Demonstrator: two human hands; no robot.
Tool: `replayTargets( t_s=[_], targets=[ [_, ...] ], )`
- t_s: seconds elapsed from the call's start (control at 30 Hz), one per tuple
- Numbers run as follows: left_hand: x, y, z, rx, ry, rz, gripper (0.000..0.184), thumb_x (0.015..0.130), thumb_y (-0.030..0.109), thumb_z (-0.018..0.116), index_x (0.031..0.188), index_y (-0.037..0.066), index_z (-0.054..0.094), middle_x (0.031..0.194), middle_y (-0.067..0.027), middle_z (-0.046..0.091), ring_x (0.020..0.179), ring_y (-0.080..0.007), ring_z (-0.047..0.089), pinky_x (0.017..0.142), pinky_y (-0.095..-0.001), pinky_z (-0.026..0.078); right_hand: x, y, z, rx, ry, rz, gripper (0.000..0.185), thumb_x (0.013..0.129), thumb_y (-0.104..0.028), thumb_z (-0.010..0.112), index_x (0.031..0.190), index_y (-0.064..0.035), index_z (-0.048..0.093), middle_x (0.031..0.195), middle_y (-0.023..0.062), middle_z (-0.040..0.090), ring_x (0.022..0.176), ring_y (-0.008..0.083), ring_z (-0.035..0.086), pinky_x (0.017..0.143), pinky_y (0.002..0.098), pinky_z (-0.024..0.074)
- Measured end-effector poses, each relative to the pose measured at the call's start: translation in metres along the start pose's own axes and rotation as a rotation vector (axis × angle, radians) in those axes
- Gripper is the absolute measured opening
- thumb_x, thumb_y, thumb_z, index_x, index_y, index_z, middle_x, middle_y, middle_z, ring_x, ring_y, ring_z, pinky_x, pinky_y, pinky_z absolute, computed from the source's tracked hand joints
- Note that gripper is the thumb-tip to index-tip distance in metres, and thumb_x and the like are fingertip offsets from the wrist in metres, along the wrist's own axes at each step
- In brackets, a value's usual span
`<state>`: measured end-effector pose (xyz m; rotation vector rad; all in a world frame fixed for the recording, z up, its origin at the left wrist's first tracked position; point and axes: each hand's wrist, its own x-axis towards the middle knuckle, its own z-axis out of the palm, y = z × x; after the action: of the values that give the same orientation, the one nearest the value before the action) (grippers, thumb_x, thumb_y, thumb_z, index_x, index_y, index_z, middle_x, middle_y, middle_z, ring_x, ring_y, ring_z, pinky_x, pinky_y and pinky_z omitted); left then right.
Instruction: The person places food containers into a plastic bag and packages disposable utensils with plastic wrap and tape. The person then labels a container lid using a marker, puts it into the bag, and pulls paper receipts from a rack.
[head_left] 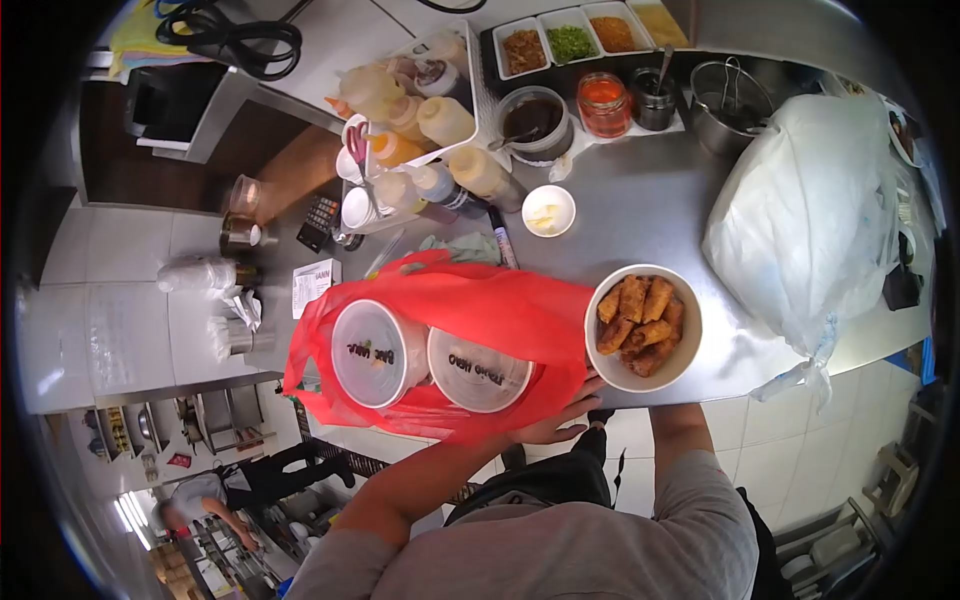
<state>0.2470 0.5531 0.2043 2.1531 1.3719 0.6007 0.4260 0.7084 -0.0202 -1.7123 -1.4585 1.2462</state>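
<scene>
My left hand (562,418) is at the counter's front edge with its fingers spread, beside the lower right of a red plastic bag (500,290). Part of it is behind the bag. Two lidded round tubs with handwriting, one at the left (370,355) and one at the right (482,370), sit in the open bag. To the right of the bag, a white bowl (694,340) contains browned fried pieces (640,312). My right forearm reaches up to the counter edge below this bowl, but the hand itself is hidden.
A stuffed white plastic bag (800,210) stands at the right. Squeeze bottles (446,120), a sauce tub (533,122), red jar (604,105), topping trays (570,44) and small white bowl (549,211) are at the back. Another person (205,500) works at the lower left.
</scene>
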Motion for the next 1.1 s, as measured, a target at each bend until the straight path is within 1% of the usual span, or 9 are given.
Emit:
replayTargets(
  t_s=[0.13,0.23,0.33,0.43,0.9,0.97,1.03,1.07,1.1],
  targets=[
    [0.0,0.0,0.001,0.0,0.039,0.022,0.057,0.077,0.021,0.068,0.126,0.003,0.046,0.141,-0.0167,0.036,0.134,-0.0335,0.029,0.108,-0.0487,0.029,0.007,-0.003,0.004,0.025,-0.002,0.009,0.029,0.087,-0.007,0.048,0.114,0.0015,0.052,0.115,0.0252,0.054,0.104,0.0389,0.054,0.091,0.0395,0.0451],
    [0.002,0.001,-0.004,-0.005,0.047,0.055,0.052,0.083,0.022,0.063,0.125,0.001,0.042,0.148,-0.0154,0.024,0.136,-0.0331,0.024,0.109,-0.0443,0.029,0.009,-0.008,0.006,0.044,0.003,0.012,0.029,0.087,-0.007,0.047,0.114,0.0015,0.052,0.114,0.0251,0.054,0.103,0.0388,0.054,0.09,0.0394,0.0452],
    [-0.003,-0.002,-0.001,0.002,-0.003,0.042,0.053,0.082,0.022,0.063,0.126,0.002,0.041,0.148,-0.0152,0.024,0.136,-0.0331,0.025,0.108,-0.0443,0.029,0.007,-0.011,0.005,0.067,-0.003,0.017,0.029,0.087,-0.007,0.047,0.114,0.0016,0.052,0.114,0.025,0.054,0.103,0.0387,0.054,0.09,0.0393,0.0453],
    [-0.007,-0.005,0.006,-0.065,-0.003,0.018,0.056,0.078,0.018,0.066,0.127,0.003,0.042,0.145,-0.0163,0.03,0.137,-0.0336,0.025,0.11,-0.0491,0.026,0.009,-0.01,0.001,0.083,-0.003,0.026,0.028,0.087,-0.007,0.047,0.114,0.0016,0.052,0.114,0.0249,0.055,0.103,0.0386,0.054,0.09,0.0391,0.0455],
    [-0.004,-0.001,0.003,0.006,0.003,0.022,0.048,0.078,0.017,0.066,0.12,0.004,0.048,0.145,-0.016,0.03,0.138,-0.0329,0.023,0.11,-0.0482,0.025,-0.004,-0.009,0.002,0.187,0.055,0.043,0.027,0.088,-0.006,0.046,0.113,0.0016,0.053,0.112,0.0246,0.056,0.101,0.0381,0.055,0.088,0.0385,0.0461],
    [-0.006,-0.001,0.007,0.014,-0.018,-0.003,0.051,0.08,0.019,0.066,0.124,0.004,0.045,0.145,-0.0167,0.03,0.137,-0.0336,0.024,0.11,-0.0476,0.026,-0.022,0.002,0.002,0.295,0.079,0.044,0.027,0.088,-0.006,0.046,0.113,0.0016,0.053,0.112,0.0245,0.056,0.101,0.038,0.055,0.088,0.0384,0.0462],
    [-0.017,-0.012,0.027,-0.1,0.039,-0.127,0.056,0.082,0.024,0.065,0.129,0.005,0.041,0.145,-0.0181,0.029,0.136,-0.0347,0.025,0.109,-0.0472,0.027,-0.063,0.029,0.0,0.797,0.131,0.023,0.026,0.088,-0.006,0.045,0.112,0.0016,0.053,0.112,0.0244,0.056,0.101,0.0379,0.055,0.088,0.0383,0.0463],
    [-0.019,-0.012,0.035,-0.169,0.061,-0.179,0.059,0.083,0.027,0.065,0.131,0.005,0.039,0.144,-0.0188,0.029,0.136,-0.0352,0.026,0.109,-0.047,0.027,-0.086,0.043,-0.009,0.764,0.118,0.038,0.026,0.089,-0.006,0.045,0.112,0.0016,0.053,0.112,0.0244,0.056,0.101,0.0379,0.056,0.088,0.0383,0.0464],
    [-0.018,-0.008,0.032,-0.241,0.062,-0.234,0.062,0.085,0.03,0.063,0.134,0.005,0.035,0.143,-0.0203,0.03,0.135,-0.0359,0.026,0.108,-0.0464,0.028,-0.107,0.062,-0.028,0.2,0.028,0.072,0.026,0.089,-0.007,0.045,0.112,0.0006,0.054,0.104,0.02,0.058,0.092,0.0319,0.057,0.083,0.0348,0.0469]
  ],
)
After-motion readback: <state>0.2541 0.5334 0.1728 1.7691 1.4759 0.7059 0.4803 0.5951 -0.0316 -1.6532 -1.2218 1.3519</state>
